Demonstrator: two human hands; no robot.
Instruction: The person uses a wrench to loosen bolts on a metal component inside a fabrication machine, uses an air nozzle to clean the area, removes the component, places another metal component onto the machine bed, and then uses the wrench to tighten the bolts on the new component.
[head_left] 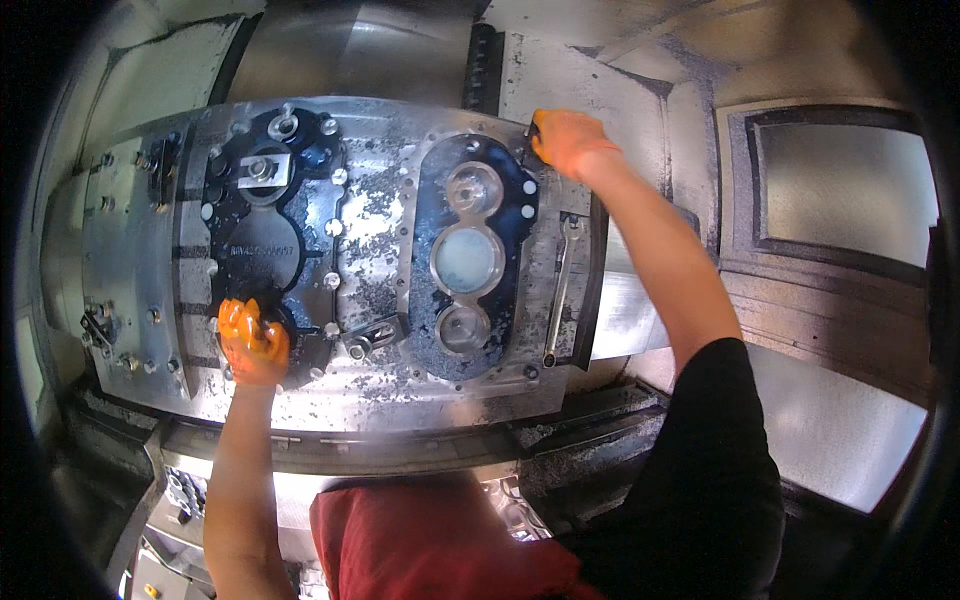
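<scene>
Left hand (255, 340) curled over left plate (265, 245) | right hand (572, 143) curled at table (385, 112) corner | can't tell if either grips | clamp (376, 338) between plates | wrench (562, 290) beside right plate (511, 225)

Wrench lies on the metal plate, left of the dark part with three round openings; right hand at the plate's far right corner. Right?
Not quite: the head view shows the wrench right of the dark part, not left. The rest stands.
</scene>
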